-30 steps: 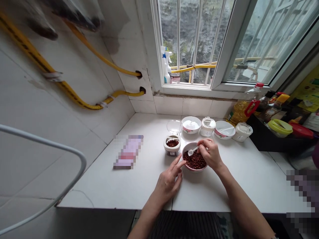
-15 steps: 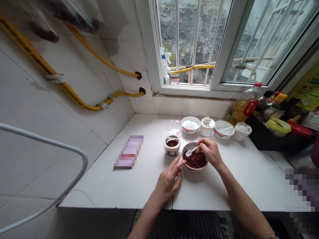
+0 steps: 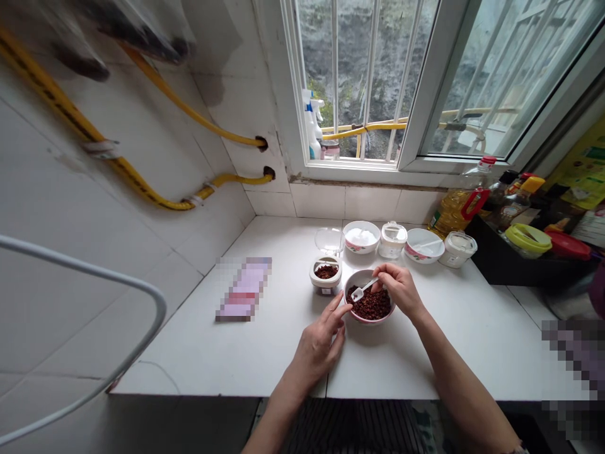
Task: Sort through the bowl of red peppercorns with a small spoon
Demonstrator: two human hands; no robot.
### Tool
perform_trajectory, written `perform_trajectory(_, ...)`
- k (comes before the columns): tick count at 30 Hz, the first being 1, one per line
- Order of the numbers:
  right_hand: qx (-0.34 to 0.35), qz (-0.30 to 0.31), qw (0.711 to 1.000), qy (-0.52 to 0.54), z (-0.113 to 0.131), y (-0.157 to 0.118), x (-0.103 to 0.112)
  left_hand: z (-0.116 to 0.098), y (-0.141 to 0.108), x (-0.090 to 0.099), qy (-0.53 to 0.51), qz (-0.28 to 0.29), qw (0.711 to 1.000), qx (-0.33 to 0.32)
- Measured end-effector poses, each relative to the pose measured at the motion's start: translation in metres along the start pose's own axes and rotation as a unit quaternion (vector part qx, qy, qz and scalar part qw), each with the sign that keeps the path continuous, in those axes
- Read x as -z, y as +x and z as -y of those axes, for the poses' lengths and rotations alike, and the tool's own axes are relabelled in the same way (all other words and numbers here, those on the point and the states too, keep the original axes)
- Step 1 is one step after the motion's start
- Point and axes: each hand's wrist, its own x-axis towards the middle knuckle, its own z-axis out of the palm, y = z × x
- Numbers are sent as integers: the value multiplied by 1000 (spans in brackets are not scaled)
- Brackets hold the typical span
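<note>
Right hand (image 3: 401, 291): over the right side of the front bowl (image 3: 371, 322), thumb and fingers clamped on the white spoon (image 3: 358, 294).
White spoon: tilted, head low inside the front bowl; cannot tell whether touching the dark red bits (image 3: 375, 309) or just above.
Left hand (image 3: 321, 343): at the near left of the front bowl, fingers slightly apart, tips against the rim.
Front bowl: upright on the white counter (image 3: 265, 359), partly filled with dark red bits, between the two hands.
Open jar (image 3: 326, 289): just left of the front bowl, dark red bits inside, clear lid (image 3: 329, 239) raised at the back.
Along the back: from left to right, flowered bowl (image 3: 363, 248) holding something white, small jar (image 3: 392, 251), second bowl (image 3: 423, 257) with a second spoon (image 3: 429, 244) inside, right-hand jar (image 3: 456, 255).
Oil bottle (image 3: 449, 214): behind the right-hand jar, beside a dark rack (image 3: 503, 265).
</note>
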Motion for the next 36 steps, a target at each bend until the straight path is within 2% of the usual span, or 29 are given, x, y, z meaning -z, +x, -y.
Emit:
perform_trajectory(10, -23, -23, 998, 54, 1, 4, 2, -1, 0, 1, 6, 3, 1000, 8)
perform_trajectory(13, -6, -41, 996, 77, 4, 5, -3, -1, 0, 0, 11, 4, 1000, 8)
perform_trajectory(16, 55, -48, 995, 67, 10, 3, -17, -1, -1, 0, 12, 6, 1000, 13)
perform_trajectory(19, 148, -46, 988, -21, 13, 0, -32, -1, -1, 0, 13, 2, 1000, 9)
perform_trajectory(21, 238, -30, 962, -128, 14, -1, -39, -2, 0, 0, 16, 1, 1000, 6)
perform_trajectory(23, 322, -6, 919, -229, 13, -2, -42, -2, 0, 1, 19, 2, 1000, 8)
perform_trajectory(25, 368, 0, 888, -276, 13, -2, -40, -2, 0, 1, 19, 4, 1000, 12)
perform_trajectory(27, 377, -23, 887, -267, 13, -2, -35, -2, 0, 1, 19, 6, 1000, 12)
perform_trajectory(31, 355, -52, 907, -219, 15, 0, -31, -1, 0, 1, 17, 4, 1000, 3)
perform_trajectory(33, 364, -26, 902, -232, 15, 3, -35, 0, -1, 1, 20, 2, 1000, 1)
perform_trajectory(36, 381, 31, 876, -294, 15, 7, -45, 1, -1, 1, 34, 7, 999, 9)
